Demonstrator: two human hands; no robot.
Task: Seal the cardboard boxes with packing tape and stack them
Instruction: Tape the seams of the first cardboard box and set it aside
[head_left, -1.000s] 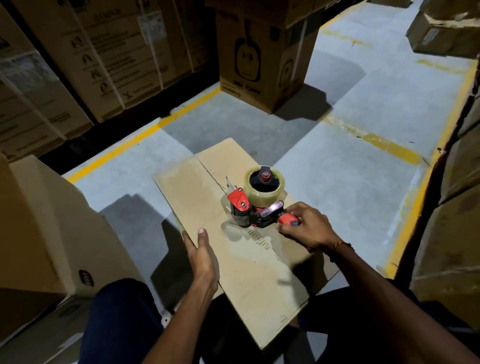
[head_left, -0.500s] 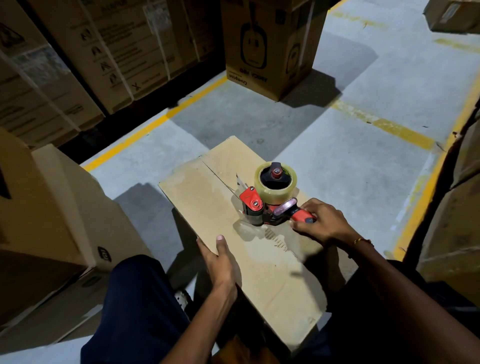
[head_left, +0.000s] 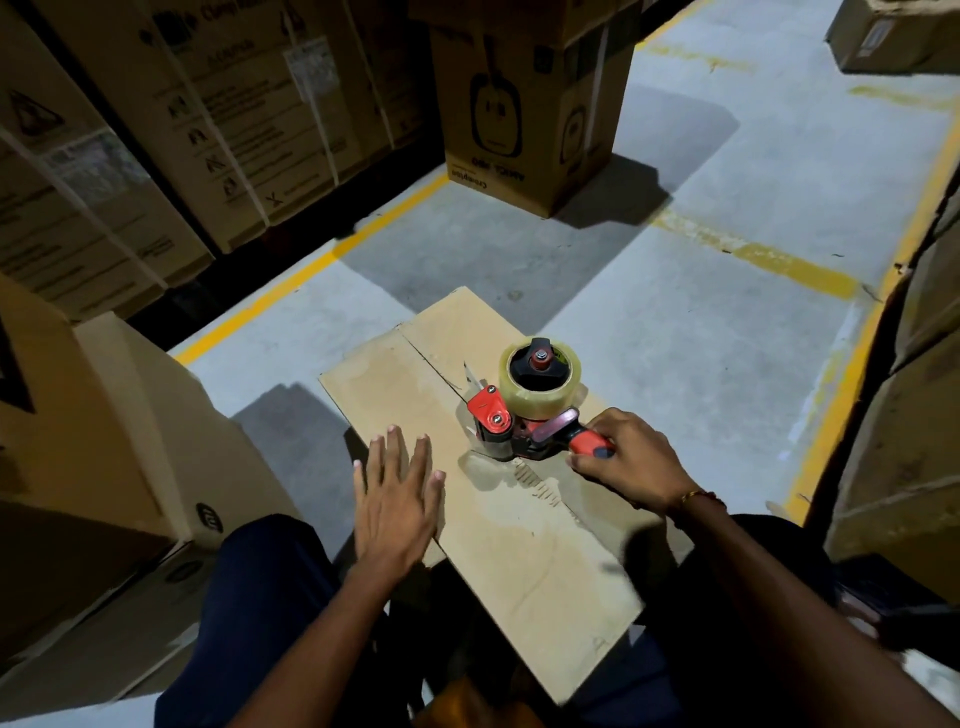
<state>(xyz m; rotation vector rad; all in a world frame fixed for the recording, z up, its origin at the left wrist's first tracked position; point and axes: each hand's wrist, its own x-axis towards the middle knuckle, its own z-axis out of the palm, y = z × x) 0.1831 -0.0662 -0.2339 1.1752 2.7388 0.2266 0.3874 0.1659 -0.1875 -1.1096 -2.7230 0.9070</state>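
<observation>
Cardboard box (head_left: 498, 519) lies at lower centre on the floor (head_left: 675, 322). The right hand (head_left: 631, 460) grips the tape dispenser (head_left: 524, 405) on the seam to lay tape; the left hand (head_left: 397, 493), fingers straight, presses the flap flat, probably steadying it.
</observation>
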